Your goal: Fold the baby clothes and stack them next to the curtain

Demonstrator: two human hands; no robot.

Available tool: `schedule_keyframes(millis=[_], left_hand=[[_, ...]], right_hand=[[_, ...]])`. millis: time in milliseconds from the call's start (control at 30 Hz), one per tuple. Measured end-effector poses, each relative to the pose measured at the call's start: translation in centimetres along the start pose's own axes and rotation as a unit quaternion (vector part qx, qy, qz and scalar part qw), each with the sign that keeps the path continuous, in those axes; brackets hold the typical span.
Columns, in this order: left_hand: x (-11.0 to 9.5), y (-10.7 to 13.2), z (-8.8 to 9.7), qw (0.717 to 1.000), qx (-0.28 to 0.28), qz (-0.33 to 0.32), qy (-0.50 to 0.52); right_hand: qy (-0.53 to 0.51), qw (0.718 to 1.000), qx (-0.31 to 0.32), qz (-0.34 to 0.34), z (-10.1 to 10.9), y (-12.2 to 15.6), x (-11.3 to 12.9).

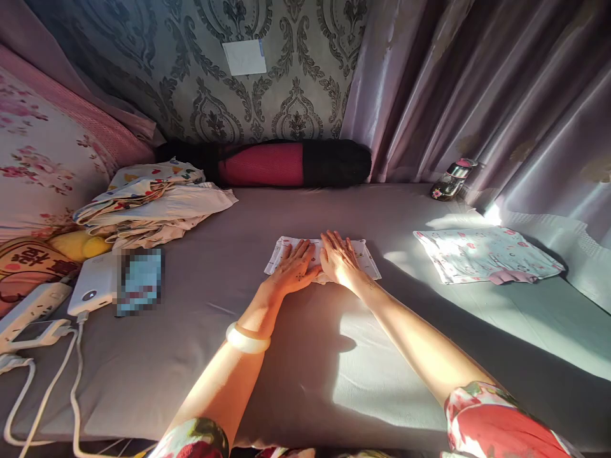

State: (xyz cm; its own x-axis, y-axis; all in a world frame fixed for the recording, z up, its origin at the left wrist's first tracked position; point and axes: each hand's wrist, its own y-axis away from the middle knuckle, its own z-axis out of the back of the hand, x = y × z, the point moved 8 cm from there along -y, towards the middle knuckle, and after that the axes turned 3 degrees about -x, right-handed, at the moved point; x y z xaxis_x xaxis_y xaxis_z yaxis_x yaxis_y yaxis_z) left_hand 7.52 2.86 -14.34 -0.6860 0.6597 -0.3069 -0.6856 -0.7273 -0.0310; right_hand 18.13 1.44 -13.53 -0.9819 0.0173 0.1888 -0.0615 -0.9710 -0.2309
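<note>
Both of my hands lie flat, side by side, on a small folded white cloth with a tiny print point(360, 253) in the middle of the grey bed sheet point(200, 331). My left hand point(296, 266) presses the cloth's left half with its fingers stretched out; a pale bangle sits on that wrist. My right hand point(340, 257) rests on the right half, fingers also extended. Neither hand grips anything.
A pile of printed clothes point(153, 203) lies at the back left. Another folded printed cloth point(482, 254) rests at the right. A red-and-black bolster point(286, 163) lines the wall. A power bank point(93, 291), cables and a power strip point(28, 308) sit at the left. A small jar point(451, 180) stands by the curtains.
</note>
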Motion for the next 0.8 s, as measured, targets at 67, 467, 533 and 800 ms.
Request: schedule_keyframes(millis=[67, 467, 533, 800], left_hand=[[0.3, 0.1, 0.1, 0.999, 0.027, 0.0, 0.03], [2.7, -0.9, 1.7, 0.977, -0.12, 0.012, 0.177], [3.7, -0.9, 2.5, 0.962, -0.184, 0.041, 0.198], [7.8, 1.0, 4.7, 0.895, -0.333, 0.183, 0.233]], right_hand=[[-0.013, 1.0, 0.015, -0.001, -0.7, 0.0, -0.1], [-0.014, 1.0, 0.019, -0.012, -0.8, -0.1, 0.2], [-0.009, 1.0, 0.006, -0.006, -0.6, -0.3, 1.1], [0.002, 0.999, -0.011, 0.036, -2.0, -0.8, 4.2]])
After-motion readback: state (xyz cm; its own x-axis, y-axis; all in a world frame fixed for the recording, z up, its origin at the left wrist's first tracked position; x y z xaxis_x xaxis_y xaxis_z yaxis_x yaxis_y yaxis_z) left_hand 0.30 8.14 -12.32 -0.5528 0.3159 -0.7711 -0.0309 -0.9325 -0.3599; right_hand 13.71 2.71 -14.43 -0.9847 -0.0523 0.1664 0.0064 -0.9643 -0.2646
